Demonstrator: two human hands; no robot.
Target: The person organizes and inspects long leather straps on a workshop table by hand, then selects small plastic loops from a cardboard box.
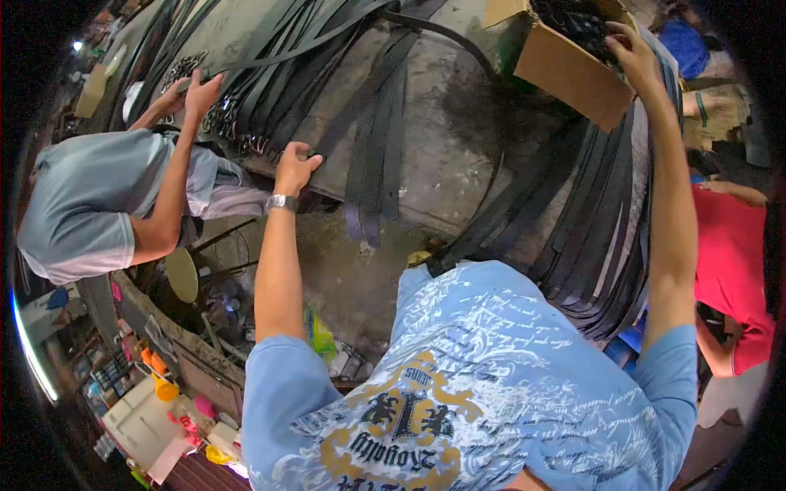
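Observation:
My left hand [296, 168], with a metal watch on its wrist, is closed on the end of a black strap [340, 127] at the table's near edge. My right hand [634, 56] reaches over the side of an open cardboard box [573, 74]. Its fingers are bent together among small black pieces [577, 23] in the box; what they pinch is hidden. More black straps [381, 147] lie beside my left hand and hang over the edge. Below the box, a thick bundle of black straps [594, 221] drapes down toward my body.
A co-worker in a grey shirt [106, 188] handles a strap at the left, near many straps with metal hardware [229, 119]. Another person in red [733, 262] is at the right. The worn table [450, 176] runs across in front. Cluttered shelves and a green-yellow package [321, 334] sit below.

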